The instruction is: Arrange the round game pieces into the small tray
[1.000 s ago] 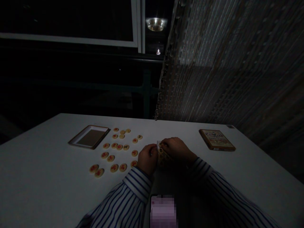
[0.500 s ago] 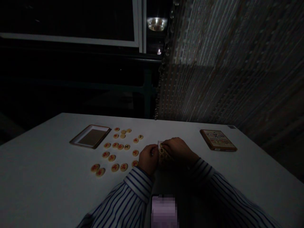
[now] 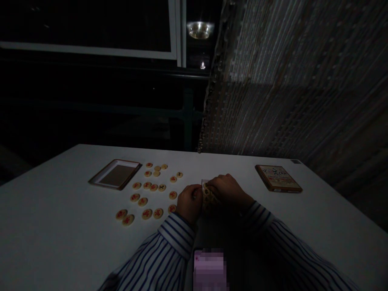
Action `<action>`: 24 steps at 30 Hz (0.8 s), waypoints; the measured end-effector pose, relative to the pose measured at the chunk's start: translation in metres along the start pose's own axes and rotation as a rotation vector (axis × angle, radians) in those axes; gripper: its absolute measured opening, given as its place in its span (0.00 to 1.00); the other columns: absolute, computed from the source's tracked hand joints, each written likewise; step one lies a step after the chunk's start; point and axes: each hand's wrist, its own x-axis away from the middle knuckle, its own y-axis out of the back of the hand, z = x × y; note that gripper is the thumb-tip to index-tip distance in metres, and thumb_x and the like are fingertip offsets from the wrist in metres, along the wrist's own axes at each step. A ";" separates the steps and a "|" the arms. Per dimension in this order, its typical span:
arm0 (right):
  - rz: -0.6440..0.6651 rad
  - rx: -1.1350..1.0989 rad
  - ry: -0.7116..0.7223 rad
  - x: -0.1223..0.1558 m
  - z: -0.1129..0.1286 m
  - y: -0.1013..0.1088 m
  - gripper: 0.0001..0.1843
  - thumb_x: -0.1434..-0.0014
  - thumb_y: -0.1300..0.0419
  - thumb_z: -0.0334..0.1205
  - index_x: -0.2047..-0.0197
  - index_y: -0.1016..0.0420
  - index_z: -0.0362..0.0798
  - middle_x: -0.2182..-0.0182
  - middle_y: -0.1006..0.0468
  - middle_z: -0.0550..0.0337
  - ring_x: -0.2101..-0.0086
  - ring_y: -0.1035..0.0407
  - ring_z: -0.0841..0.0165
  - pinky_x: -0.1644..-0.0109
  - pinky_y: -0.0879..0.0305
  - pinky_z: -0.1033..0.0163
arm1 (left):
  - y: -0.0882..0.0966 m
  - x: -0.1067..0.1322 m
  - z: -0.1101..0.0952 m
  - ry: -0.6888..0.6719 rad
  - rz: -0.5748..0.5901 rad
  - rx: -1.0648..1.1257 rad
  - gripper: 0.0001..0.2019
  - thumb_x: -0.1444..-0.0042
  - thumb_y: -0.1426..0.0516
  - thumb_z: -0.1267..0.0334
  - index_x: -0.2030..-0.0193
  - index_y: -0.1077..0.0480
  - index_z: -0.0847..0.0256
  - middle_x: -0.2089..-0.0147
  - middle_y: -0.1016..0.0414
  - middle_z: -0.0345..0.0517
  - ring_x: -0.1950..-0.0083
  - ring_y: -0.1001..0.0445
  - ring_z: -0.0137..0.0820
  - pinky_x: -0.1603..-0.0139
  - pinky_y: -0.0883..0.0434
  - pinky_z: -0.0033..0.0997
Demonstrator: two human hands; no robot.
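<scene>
Between my hands, on the white table, is a pack of Chinese chess pieces (image 3: 207,197) with a pale, thin edge at its top; whether it is a bag or a small box is too dark to tell. My left hand (image 3: 189,203) is closed on its left edge, fingers curled. From the right, my right hand (image 3: 229,192) bends over the pack, its fingertips closed at the upper edge. Left of my hands lie several loose round Chinese chess pieces (image 3: 153,187), mostly with red characters, a few black-marked or plain.
A shallow open box part (image 3: 96,181) lies at the table's back left. On the right is a flat box lid or case (image 3: 280,178) with printed characters. A phone (image 3: 209,268) with a lit screen sits near the front. A strand curtain (image 3: 257,81) hangs behind the table.
The pieces in the pack show slightly differently beside my right fingers. Both hands stay almost in place, and the loose pieces have not moved.
</scene>
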 end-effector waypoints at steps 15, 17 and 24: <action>-0.005 0.002 0.018 0.000 0.001 0.000 0.15 0.42 0.55 0.45 0.65 0.28 0.51 0.66 0.24 0.55 0.63 0.32 0.63 0.63 0.47 0.62 | 0.001 0.000 0.001 -0.006 0.017 -0.004 0.11 0.50 0.50 0.64 0.65 0.28 0.63 0.65 0.25 0.47 0.64 0.28 0.30 0.61 0.32 0.30; -0.011 -0.003 0.014 0.000 0.000 0.000 0.16 0.42 0.55 0.45 0.64 0.28 0.51 0.66 0.24 0.55 0.63 0.32 0.63 0.63 0.47 0.62 | 0.001 0.000 0.000 -0.003 0.019 -0.003 0.11 0.50 0.50 0.64 0.65 0.28 0.63 0.65 0.25 0.48 0.63 0.28 0.31 0.62 0.32 0.30; -0.015 -0.001 -0.003 -0.001 0.001 0.000 0.18 0.41 0.58 0.45 0.60 0.29 0.52 0.64 0.25 0.53 0.62 0.34 0.63 0.62 0.49 0.61 | 0.001 0.000 0.001 0.006 0.023 0.001 0.11 0.50 0.50 0.63 0.65 0.28 0.63 0.66 0.25 0.47 0.65 0.28 0.30 0.63 0.32 0.30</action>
